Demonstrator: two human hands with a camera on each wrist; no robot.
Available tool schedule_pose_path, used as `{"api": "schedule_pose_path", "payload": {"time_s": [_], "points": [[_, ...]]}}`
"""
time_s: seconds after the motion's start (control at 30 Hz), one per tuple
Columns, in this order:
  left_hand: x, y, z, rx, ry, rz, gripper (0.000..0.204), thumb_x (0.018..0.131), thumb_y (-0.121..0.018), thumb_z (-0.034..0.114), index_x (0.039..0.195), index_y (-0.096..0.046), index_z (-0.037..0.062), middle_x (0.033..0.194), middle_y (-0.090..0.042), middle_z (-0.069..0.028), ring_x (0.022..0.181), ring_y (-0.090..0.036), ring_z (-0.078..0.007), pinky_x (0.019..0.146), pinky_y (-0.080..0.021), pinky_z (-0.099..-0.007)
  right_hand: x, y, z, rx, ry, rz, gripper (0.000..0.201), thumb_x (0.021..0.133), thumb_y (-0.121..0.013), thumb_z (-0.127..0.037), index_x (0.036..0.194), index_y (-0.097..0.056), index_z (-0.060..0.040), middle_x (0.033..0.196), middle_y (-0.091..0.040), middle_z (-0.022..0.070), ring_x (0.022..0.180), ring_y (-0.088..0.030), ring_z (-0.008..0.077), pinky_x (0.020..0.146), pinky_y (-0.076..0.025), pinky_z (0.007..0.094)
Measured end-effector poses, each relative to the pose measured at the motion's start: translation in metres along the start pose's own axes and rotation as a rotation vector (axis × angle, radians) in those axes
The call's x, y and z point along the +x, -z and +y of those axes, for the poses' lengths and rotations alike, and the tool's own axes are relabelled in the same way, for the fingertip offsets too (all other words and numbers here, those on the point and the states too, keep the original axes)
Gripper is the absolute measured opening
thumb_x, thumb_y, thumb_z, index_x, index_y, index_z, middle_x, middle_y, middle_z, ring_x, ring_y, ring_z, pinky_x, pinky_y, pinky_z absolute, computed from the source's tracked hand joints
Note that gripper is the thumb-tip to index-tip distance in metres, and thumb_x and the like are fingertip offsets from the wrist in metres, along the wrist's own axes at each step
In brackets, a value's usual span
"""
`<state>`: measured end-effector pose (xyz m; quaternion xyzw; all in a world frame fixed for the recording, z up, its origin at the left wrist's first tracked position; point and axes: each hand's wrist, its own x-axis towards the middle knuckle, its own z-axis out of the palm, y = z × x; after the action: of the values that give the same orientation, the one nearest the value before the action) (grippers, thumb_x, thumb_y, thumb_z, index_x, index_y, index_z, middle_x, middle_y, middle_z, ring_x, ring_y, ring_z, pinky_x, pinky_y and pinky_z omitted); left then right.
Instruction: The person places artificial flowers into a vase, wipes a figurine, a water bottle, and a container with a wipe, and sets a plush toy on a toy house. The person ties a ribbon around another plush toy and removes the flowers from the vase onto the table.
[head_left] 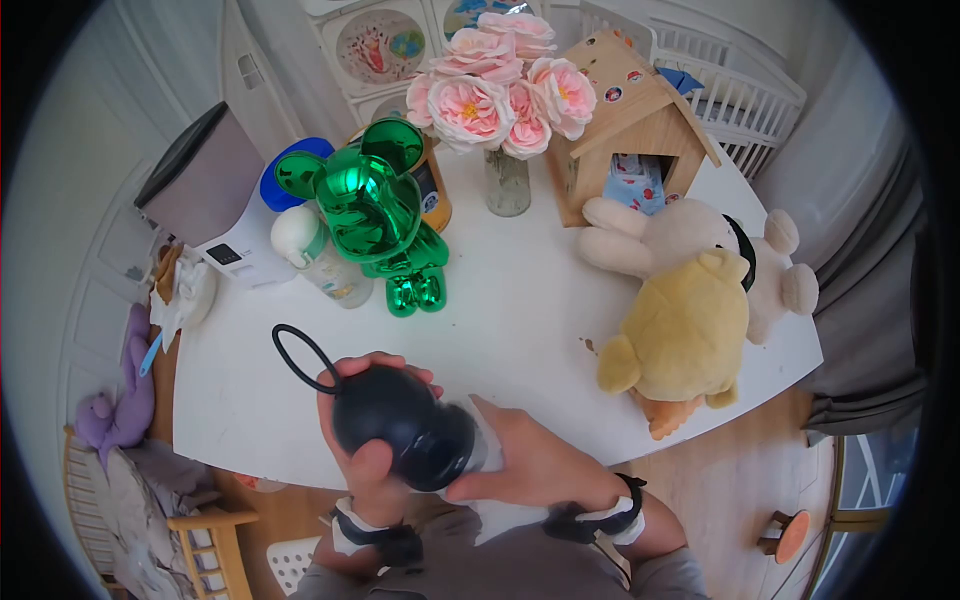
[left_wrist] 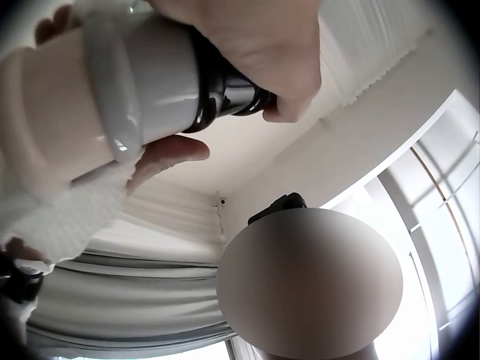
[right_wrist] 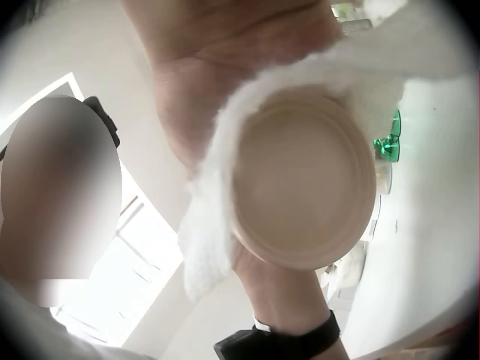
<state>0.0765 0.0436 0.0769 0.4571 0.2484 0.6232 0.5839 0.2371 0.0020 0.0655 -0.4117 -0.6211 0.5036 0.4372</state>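
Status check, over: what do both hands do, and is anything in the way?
Left hand: grips black-topped bottle by its round top. Right hand: holds white cloth against its lower part. Green bear figure, plush toys: apart from both hands.

Pink roses (head_left: 475,108) stand in a glass vase (head_left: 508,185) on a white table (head_left: 500,310). Left of the vase are a shiny green bear figure (head_left: 368,207) and a boxy appliance (head_left: 243,247); right, a small wooden house (head_left: 620,95), a yellow plush (head_left: 690,330) and a cream plush (head_left: 688,232).
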Motion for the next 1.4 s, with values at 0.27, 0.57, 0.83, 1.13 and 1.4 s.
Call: {"api": "schedule_pose_path", "payload": {"time_s": [0.27,0.57,0.83,1.13,1.4], "points": [[-0.002,0.001,-0.001,0.051,-0.487,0.018,0.083,0.076,-0.073,0.057,0.134,-0.040,0.0078,0.120,-0.048,-0.0162,0.099,-0.058,-0.0291,0.080,-0.054,-0.0407,0.001,-0.010,0.028,0.901,-0.472,0.113,0.064,0.098,-0.049,-0.060,0.106,-0.065,0.0023,0.097,-0.070,0.0100,0.084,-0.066,0.0218,0.077,-0.054,0.0338],[0.012,0.025,-0.011,0.133,-1.023,-0.114,0.093,0.069,-0.078,0.059,0.136,-0.040,0.0073,0.120,-0.046,-0.0210,0.090,-0.058,-0.0333,0.070,-0.054,-0.0401,0.001,-0.071,0.075,-0.001,0.332,0.547,0.047,0.102,-0.048,-0.048,0.097,-0.063,-0.0038,0.081,-0.067,0.0105,0.070,-0.064,0.0215,0.066,-0.054,0.0322],[0.017,0.053,0.000,0.471,-0.681,-0.062,0.084,0.070,-0.084,0.045,0.130,-0.037,0.0081,0.118,-0.051,-0.0218,0.099,-0.061,-0.0330,0.083,-0.054,-0.0452,-0.029,-0.044,0.073,1.713,-0.289,-0.153,0.058,0.104,-0.030,-0.052,0.109,-0.058,-0.0020,0.080,-0.061,0.0088,0.060,-0.055,0.0202,0.052,-0.043,0.0326],[-0.023,0.034,-0.016,0.669,-0.292,-0.367,0.129,0.069,-0.085,0.007,0.152,0.012,0.0099,0.121,-0.054,-0.0254,0.106,-0.060,-0.0271,0.093,-0.048,-0.0401,0.008,-0.021,-0.037,0.160,0.223,0.333,0.060,0.106,-0.034,-0.046,0.130,-0.051,0.0057,0.118,-0.060,0.0177,0.115,-0.057,0.0276,0.101,-0.043,0.0398],[-0.011,0.040,0.000,0.612,-0.385,-0.405,0.116,0.066,-0.089,0.010,0.155,-0.014,0.0054,0.124,-0.057,-0.0170,0.114,-0.058,-0.0238,0.100,-0.045,-0.0377,0.015,-0.032,-0.055,0.416,0.341,0.240,0.056,0.106,-0.035,-0.045,0.121,-0.053,0.0062,0.113,-0.064,0.0161,0.107,-0.062,0.0239,0.096,-0.045,0.0365]]}}
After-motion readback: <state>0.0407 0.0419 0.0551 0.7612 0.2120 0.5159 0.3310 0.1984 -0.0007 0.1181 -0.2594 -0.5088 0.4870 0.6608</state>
